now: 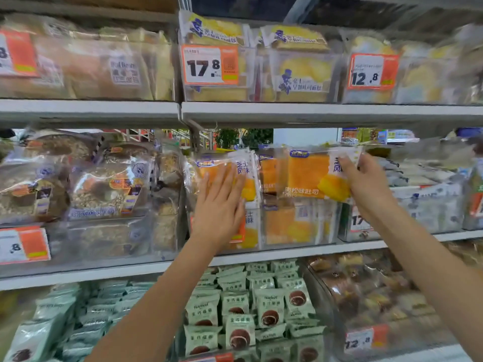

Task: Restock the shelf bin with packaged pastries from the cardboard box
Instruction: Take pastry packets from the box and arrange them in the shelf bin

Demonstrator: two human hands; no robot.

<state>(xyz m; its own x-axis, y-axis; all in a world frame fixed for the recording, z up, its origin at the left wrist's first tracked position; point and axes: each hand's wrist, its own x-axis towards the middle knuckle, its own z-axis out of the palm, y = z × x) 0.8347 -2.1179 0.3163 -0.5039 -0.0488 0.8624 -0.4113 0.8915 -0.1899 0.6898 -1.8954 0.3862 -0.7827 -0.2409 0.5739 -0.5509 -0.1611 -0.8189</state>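
Two hands up at the middle shelf (pixel 261 253). Left hand (pixel 218 205) flat, fingers straight, pressing on an orange pastry pack (pixel 222 169) standing in the clear bin (pixel 287 239). Right hand (pixel 364 182) pinching the top corner of a second orange pack (pixel 308 175), held upright just above the same bin, beside the first. Green packets (pixel 261 309) on the shelf below.
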